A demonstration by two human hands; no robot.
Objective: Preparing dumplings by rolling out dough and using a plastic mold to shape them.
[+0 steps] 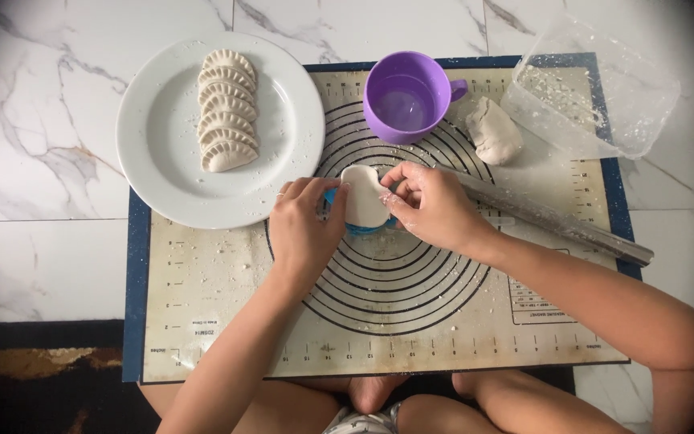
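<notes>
White plate (162, 161) upper left, overlapping the mat edge, holding a neat column of crimped dumplings (226, 110). Purple cup (408, 96) at top centre of the pastry mat (226, 321) (ringed with concentric circles). Dough lump (493, 130) beside it. Clear plastic tub (596, 92) upper right. Rolling pin (560, 221) lies diagonally. Marble floor (42, 96) beneath.

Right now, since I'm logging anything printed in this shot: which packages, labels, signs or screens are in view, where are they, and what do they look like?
Cream silicone pastry mat with dark blue border: lies on the marble floor under everything; printed with dark concentric rings, edge rulers and a small table at right.
Clear plastic rectangular tub: top right, flour-dusted, no label visible.
No signs or screens.
</notes>
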